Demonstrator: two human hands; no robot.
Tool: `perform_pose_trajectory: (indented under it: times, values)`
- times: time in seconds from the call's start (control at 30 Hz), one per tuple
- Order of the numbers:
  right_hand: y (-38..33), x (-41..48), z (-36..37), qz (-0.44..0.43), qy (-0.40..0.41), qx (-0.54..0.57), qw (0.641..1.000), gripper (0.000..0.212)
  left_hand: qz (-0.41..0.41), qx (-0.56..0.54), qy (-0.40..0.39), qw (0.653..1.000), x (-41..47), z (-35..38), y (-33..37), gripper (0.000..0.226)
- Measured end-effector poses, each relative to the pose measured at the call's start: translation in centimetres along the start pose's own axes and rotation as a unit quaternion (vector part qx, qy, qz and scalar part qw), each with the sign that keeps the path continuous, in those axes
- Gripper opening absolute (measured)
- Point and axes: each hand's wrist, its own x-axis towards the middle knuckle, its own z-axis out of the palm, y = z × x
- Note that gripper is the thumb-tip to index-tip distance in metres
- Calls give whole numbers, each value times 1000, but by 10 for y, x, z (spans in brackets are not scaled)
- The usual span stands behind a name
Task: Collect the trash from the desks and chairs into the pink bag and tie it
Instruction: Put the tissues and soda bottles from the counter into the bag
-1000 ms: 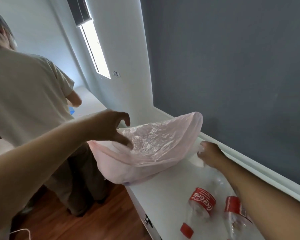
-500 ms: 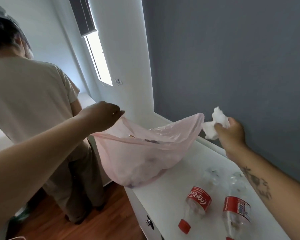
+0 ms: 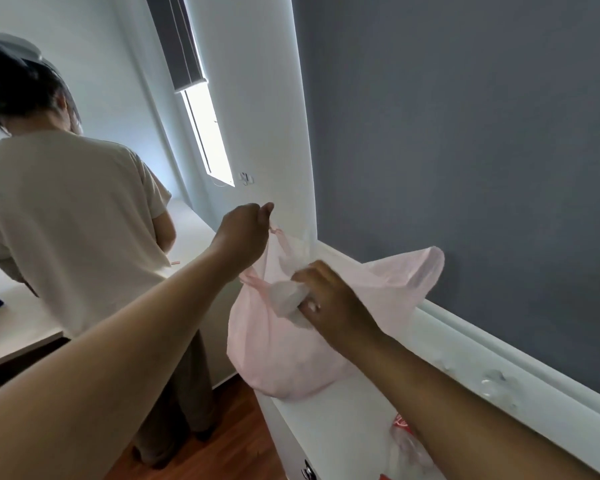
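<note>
The pink bag (image 3: 284,355) hangs over the front edge of the white desk (image 3: 340,417), bulging at the bottom. My left hand (image 3: 245,233) grips its near handle and holds it up. My right hand (image 3: 329,299) is inside the bag's mouth, fingers closed on a crumpled white tissue (image 3: 286,296). The bag's far side (image 3: 420,268) stands up toward the grey wall. A clear plastic bottle with a red label (image 3: 406,441) lies on the desk, mostly hidden under my right forearm. Another clear bottle (image 3: 496,382) lies near the wall.
Another person in a beige shirt (image 3: 66,216) stands to the left with their back to me, at a second white desk (image 3: 18,327). A grey wall runs along the right. Wooden floor (image 3: 222,445) shows below, beside the desk's drawer front.
My right hand has carried the white tissue from beside the wall into the bag's mouth. My left hand has lifted the bag's handle higher, and the bag now hangs taller.
</note>
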Motion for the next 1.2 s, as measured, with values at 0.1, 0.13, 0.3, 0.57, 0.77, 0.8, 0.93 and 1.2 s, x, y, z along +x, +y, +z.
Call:
perform_pose_trajectory:
  times: [0.1, 0.13, 0.3, 0.57, 0.77, 0.8, 0.93, 1.2]
  values:
    - [27, 9, 11, 129, -270, -66, 952, 50, 17, -5, -8, 1000, -3, 0, -4, 50]
    - [33, 9, 8, 166, -292, -45, 941, 53, 23, -1, -11, 1000, -5, 0, -7, 50]
    - [48, 3, -17, 203, -226, -32, 952, 41, 34, -8, -37, 999, -13, 1, -8, 53]
    - [53, -24, -39, 170, -342, -151, 912, 84, 37, -3, -81, 996, -14, 5, 9, 48]
    - [72, -63, -78, 69, -104, -220, 967, 19, 159, 156, -258, 940, -16, 14, 9, 54]
    - [73, -74, -83, 77, -79, -233, 966, 17, 180, 182, -247, 934, -13, 17, 7, 41]
    - [87, -128, -79, 257, -126, -179, 941, 24, 179, 154, -180, 955, -3, 36, 10, 12]
    - [62, -167, -9, 456, -160, -51, 874, 62, 113, 120, -82, 983, -12, 65, 22, 25]
